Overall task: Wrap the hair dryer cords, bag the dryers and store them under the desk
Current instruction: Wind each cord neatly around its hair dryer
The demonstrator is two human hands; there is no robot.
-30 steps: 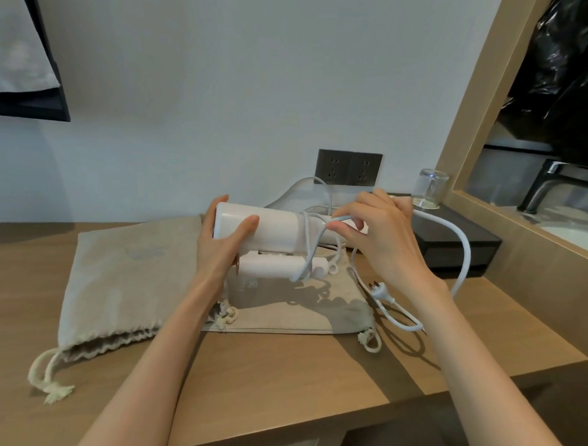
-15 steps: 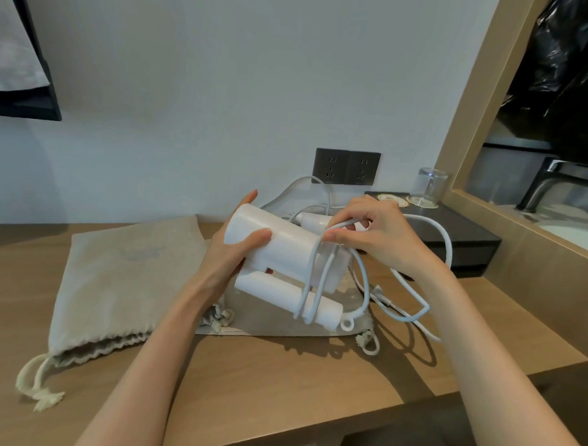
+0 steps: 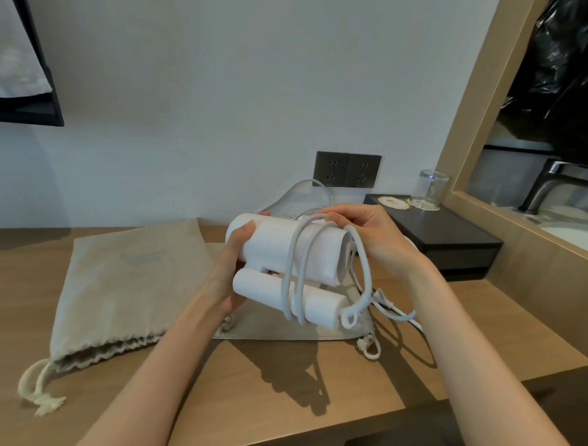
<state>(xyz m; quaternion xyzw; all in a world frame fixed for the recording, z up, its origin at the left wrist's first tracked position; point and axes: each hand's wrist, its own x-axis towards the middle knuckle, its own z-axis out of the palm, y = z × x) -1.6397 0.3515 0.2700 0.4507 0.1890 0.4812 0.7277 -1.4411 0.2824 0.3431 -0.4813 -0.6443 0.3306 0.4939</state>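
I count one white hair dryer (image 3: 278, 245) in plain sight, its handle folded under the barrel, held up above the counter (image 3: 280, 399) between both hands. My left hand (image 3: 229, 277) grips the barrel's left end, with the thumb across the front and the rest wrapped behind. My right hand (image 3: 378, 242) sits at the barrel's right end, its fingers (image 3: 336, 215) curled over and pinching the cord (image 3: 293, 256) against the top of the barrel. I make out two turns of cord round barrel and handle together. A third, looser loop hangs from the right hand past the handle's end. The plug (image 3: 381, 296) trails low by that loop, near the counter; I can't tell whether it touches. Two beige drawstring bags lie on the counter. The left bag (image 3: 124, 283) has its mouth toward me, and the flat bag (image 3: 282, 329) is spread directly beneath the dryer. On the wall are two dark sockets (image 3: 347, 169) side by side. To the right a black box (image 3: 458, 242) carries one clear glass (image 3: 432, 189) and two round coasters, a bare coaster (image 3: 393, 202) and one under the glass. One tap (image 3: 551, 178) shows at far right.
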